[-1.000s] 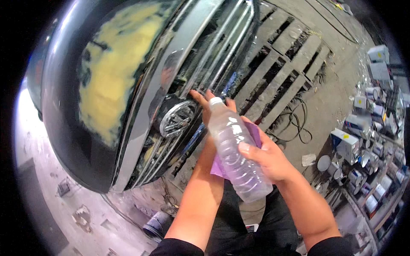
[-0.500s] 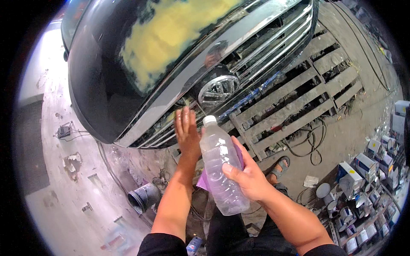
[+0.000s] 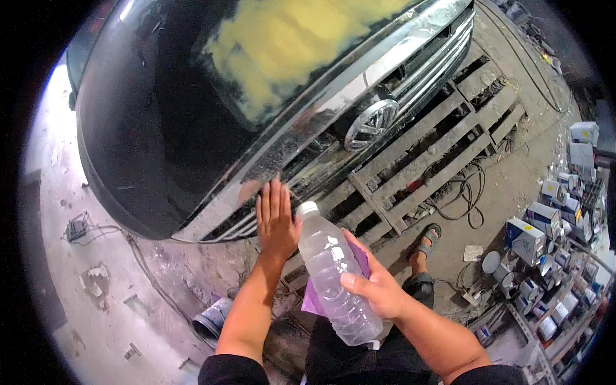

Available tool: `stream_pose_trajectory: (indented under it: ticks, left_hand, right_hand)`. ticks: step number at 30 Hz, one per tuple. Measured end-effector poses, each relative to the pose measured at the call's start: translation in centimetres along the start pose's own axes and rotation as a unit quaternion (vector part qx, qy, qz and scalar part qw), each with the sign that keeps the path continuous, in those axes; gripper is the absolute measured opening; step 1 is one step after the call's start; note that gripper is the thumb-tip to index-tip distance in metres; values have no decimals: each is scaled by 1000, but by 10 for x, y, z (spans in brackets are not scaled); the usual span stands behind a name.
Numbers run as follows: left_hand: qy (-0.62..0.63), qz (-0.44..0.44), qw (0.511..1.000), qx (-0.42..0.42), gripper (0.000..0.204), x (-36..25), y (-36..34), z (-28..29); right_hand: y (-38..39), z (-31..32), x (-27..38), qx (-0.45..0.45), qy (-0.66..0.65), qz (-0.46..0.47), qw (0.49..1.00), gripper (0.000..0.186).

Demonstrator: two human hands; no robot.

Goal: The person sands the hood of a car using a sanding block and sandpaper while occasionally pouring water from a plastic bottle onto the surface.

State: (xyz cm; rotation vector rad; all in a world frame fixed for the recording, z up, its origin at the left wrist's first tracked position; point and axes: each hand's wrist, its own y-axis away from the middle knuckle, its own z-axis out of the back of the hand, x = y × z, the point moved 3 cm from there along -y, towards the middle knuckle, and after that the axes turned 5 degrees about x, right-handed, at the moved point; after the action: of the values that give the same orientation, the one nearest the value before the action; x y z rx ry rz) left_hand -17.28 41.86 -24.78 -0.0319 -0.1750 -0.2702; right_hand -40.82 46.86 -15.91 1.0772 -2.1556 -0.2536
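Note:
My right hand is closed around a clear plastic bottle with a white cap, tilted so the cap points up and left. A purple sheet is pinched between that hand and the bottle; most of it is hidden behind the bottle. My left hand is open with its fingers stretched out, at the chrome-edged grille of a dark vehicle. Its fingertips seem to touch the trim. The round chrome emblem sits right of my fingers. Above, the dark bonnet carries a patch of yellow filler.
A wooden pallet lies on the floor under the grille, with a coiled cable beside it. Boxes and several paint cans crowd the right side. A dark bucket lies at lower left. My sandalled foot stands near the pallet.
The view has shifted, so the vehicle's front sits further along in the picture. My left hand has moved from beside the emblem toward the chrome trim. The bottle stays in my right hand.

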Motion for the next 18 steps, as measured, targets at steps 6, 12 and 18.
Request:
stream_pose_trajectory:
  ticks: [6,12,18]
  left_hand:
    - [-2,19,999,43,59,8,1,-7]
    - [-54,52,996,40,63,8,33,12]
    - [-67,78,994,34,63,-14,3,16]
  right_hand:
    - [-11,-44,-21,-45,-15,33,998,91]
    - [-16,-46,-43,3,13,30,999,92]
    - [-9,-33,-38,-19,-103,83,991,92]
